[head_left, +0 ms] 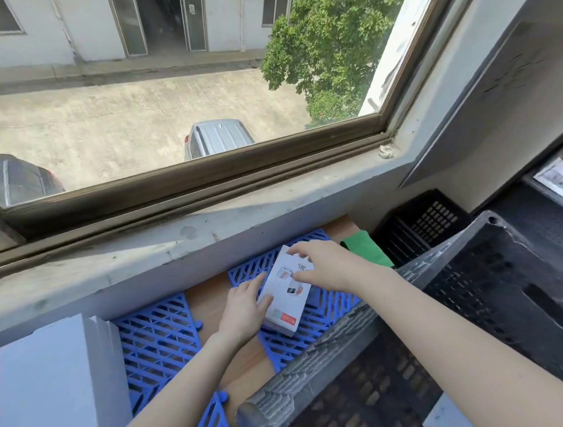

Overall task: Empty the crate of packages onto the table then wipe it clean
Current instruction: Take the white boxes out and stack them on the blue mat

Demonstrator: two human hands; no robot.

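A white package [286, 298] with a small picture and an orange corner lies on a blue plastic grid mat [330, 305] on the wooden table [206, 302]. My left hand [244, 308] touches its left side, thumb on the box's top face. My right hand [325, 265] holds the far end, with fingers curled over the top edge. The dark grey crate [474, 317] stands at the right, its perforated inside showing no packages. A green cloth [365, 246] lies behind my right hand.
A second blue grid mat [156, 340] covers the table at the left. White boxes [54, 385] stand at the near left. A black perforated crate [427, 225] sits behind the grey one. The concrete window sill [177, 238] runs along the back.
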